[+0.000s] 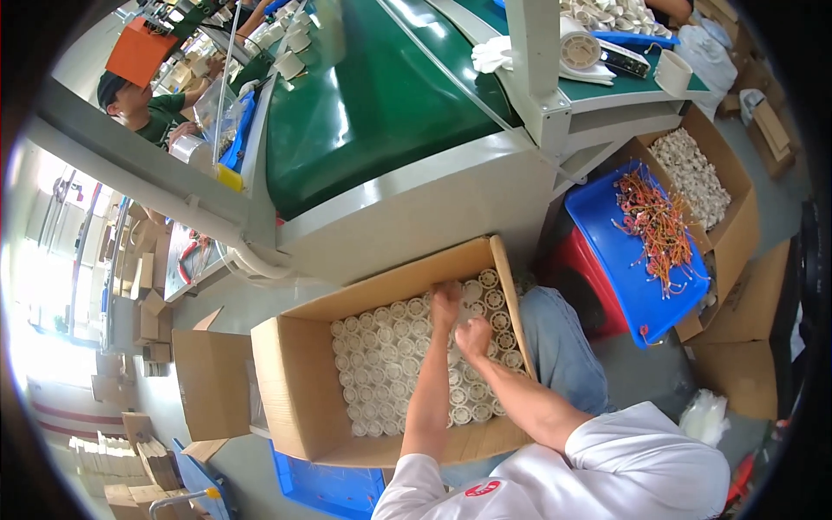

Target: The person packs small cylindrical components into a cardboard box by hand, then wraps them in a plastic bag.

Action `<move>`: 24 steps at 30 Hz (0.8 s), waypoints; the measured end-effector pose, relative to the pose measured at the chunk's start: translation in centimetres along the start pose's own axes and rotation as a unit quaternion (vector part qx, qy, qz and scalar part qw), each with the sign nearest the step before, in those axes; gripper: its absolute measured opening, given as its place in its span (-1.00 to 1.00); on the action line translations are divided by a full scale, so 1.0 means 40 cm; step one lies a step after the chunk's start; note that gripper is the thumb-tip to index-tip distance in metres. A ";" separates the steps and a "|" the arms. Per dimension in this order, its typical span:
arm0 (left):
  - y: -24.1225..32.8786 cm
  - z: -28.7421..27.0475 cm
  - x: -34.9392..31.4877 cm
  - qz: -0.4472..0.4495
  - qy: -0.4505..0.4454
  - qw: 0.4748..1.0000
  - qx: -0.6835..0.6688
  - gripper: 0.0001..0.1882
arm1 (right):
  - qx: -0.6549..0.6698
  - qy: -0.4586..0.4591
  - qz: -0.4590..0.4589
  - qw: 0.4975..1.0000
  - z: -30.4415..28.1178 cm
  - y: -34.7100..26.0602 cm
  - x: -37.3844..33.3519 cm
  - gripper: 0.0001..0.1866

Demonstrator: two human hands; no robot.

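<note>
Two bare hands inside an open cardboard carton [290, 381] at the lower middle of the frame, close together over packed rows of white cylindrical parts [381, 347]. Left hand [446, 302] higher in the frame, near the carton's upper wall, bent down toward the parts; right hand [473, 336] just below and to the right of it, curled narrow like a loose fist. Cannot tell the contents of either grip: fingertips hidden, only a pale blurred patch between the two hands. Parts upright side by side, round faces upward, across the carton from its left wall to its right; some along the right edge with darker, spoked faces. One flap [212, 381] spread out at the left, a blue tray [325, 485] partly under the carton's lower edge. Jeans-clad leg [563, 347] just beside the carton's right wall, white shirt [607, 472] at the bottom. Across the upper middle, a green conveyor belt [381, 113] in a pale frame, with a white glove [492, 55] on its right edge. At the right, a tilted blue bin [598, 225] with a tangle of orange-red wires [654, 230], over a red container [607, 299]; beside it, a box of small white pieces [693, 178]. At upper left, a co-worker [160, 117] in dark cap and green shirt.
</note>
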State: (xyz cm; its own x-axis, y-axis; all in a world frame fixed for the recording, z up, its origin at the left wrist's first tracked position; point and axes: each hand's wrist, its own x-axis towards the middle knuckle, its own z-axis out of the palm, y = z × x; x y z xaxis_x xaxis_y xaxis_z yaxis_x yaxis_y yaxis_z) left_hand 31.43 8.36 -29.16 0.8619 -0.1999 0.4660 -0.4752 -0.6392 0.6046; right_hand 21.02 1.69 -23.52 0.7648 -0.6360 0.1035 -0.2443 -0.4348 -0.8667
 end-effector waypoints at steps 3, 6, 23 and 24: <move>0.055 0.008 0.018 -0.254 -0.038 0.953 -0.163 -0.84 | -0.004 -0.039 0.014 0.999 -0.004 0.020 0.001 -0.90; 0.065 -0.013 0.022 -0.228 0.011 0.954 -0.193 -0.87 | -0.007 -0.121 0.147 0.982 -0.012 0.024 -0.004 -0.86; 0.067 -0.148 -0.167 -0.234 -0.106 0.966 0.026 -0.82 | -0.117 -0.244 0.244 0.931 -0.014 -0.013 0.025 -0.80; 0.074 -0.124 -0.153 -0.208 -0.145 0.967 0.026 -0.80 | -0.124 -0.238 0.256 0.929 -0.016 0.026 -0.011 -0.82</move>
State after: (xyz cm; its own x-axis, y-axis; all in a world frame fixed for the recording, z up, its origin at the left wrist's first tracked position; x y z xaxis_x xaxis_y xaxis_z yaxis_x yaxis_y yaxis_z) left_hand 23.87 11.38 -27.00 0.9937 -0.1113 -0.0159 -0.0727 -0.7445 0.6637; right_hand 20.04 1.12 -24.17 0.6737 -0.4710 -0.5695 -0.7327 -0.3251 -0.5979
